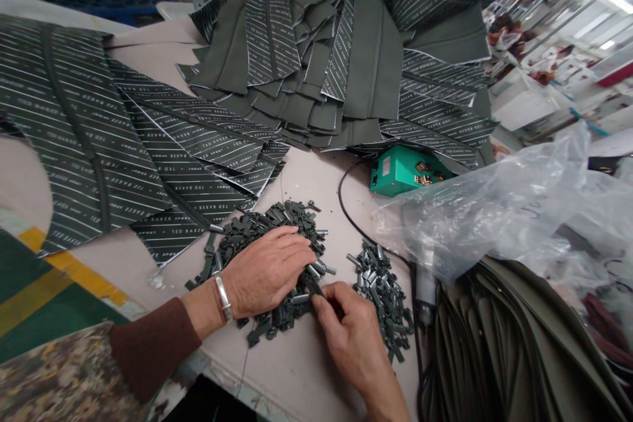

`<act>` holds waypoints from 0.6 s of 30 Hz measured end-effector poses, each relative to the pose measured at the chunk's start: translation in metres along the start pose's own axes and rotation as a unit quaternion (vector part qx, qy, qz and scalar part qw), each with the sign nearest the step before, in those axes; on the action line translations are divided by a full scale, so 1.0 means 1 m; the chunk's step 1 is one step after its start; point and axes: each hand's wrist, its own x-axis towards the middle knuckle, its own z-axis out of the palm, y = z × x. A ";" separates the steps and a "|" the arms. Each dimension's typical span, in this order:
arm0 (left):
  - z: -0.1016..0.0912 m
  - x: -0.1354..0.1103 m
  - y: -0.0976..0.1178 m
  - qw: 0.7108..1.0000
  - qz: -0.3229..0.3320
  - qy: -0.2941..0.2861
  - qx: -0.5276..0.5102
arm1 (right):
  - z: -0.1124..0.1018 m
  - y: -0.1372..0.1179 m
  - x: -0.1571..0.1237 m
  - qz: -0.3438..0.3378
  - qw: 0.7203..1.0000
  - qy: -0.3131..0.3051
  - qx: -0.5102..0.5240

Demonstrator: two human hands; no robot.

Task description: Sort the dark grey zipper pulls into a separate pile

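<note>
Near "TED BAKER" cloth (129, 161) at left edge of table (297, 379), pinching tab (313, 286) with right hand (352, 326), half-bending left hand (271, 270) with hold unclear.

You are facing a pale tabletop (316, 175) that is carrying a large heap of small dark pull-tabs (281, 214), a smaller heap (383, 290) to its right, TED BAKER-printed fabric panels (198, 125), a green box (393, 175) and a black cable (341, 201).

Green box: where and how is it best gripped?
Probably across the left end of the green box, coming from the near left, over the black cord: that end looks uncovered, while clear plastic lies at its near right and fabric panels crowd its far side.
</note>
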 end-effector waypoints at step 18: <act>0.000 0.000 0.000 1.000 0.005 0.005 0.005 | -0.027 0.021 -0.028 0.075 0.989 0.115 -0.059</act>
